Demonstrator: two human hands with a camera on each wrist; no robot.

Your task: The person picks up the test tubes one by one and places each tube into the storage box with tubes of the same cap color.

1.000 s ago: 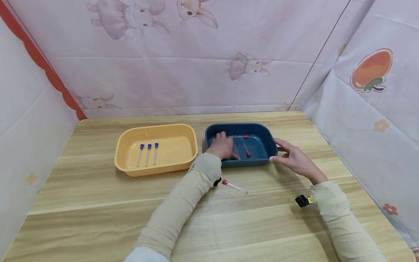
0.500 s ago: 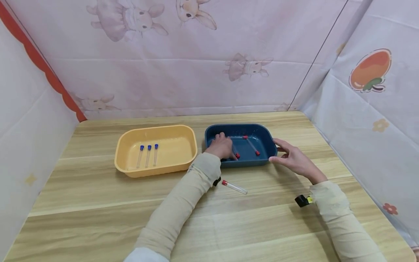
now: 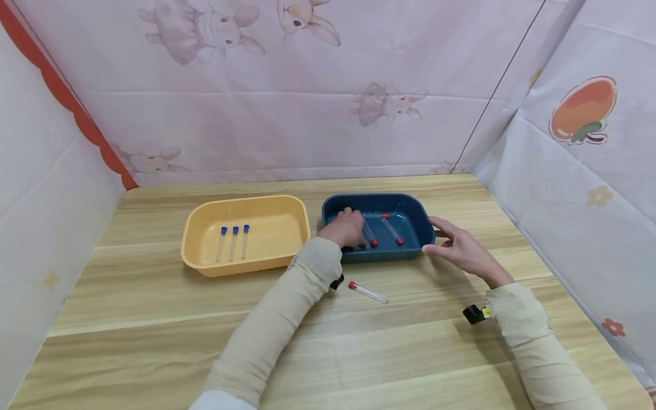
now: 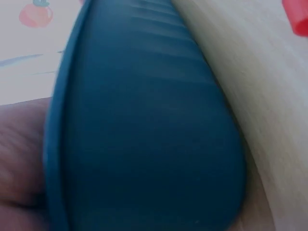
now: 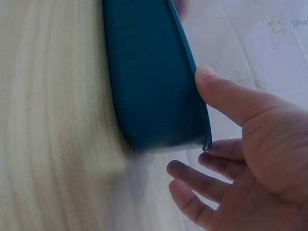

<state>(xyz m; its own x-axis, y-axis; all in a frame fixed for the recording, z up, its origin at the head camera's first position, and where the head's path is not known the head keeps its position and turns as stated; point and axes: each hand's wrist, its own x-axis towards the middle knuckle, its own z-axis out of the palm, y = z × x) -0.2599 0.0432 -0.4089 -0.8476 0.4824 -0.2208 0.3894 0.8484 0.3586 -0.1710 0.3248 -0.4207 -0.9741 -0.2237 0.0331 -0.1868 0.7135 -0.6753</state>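
Observation:
My left hand (image 3: 345, 229) reaches into the left part of the dark blue basin (image 3: 379, 255); its fingertips are hidden, so I cannot tell whether it grips anything. To its right, clear test tubes with red caps lie in the basin, among them a near tube (image 3: 369, 233) and another tube (image 3: 392, 231) farther right. My right hand (image 3: 460, 250) is at the basin's right end. In the right wrist view, its thumb (image 5: 206, 74) touches the rim while the other fingers extend loosely around the corner. A wall of the basin (image 4: 144, 120) fills most of the left wrist view.
A yellow basin (image 3: 246, 264) stands to the left, with blue-capped tubes (image 3: 233, 243) side by side in it. One red-capped tube (image 3: 368, 292) lies on the wooden table (image 3: 389, 353) in front of the blue basin. Printed cloth walls (image 3: 287, 131) border the table.
Inside the blue basin the right-hand tube has shifted, first right, then slightly back left. My left hand has drawn slightly left, showing more of the near tube. The right hand stays at the rim.

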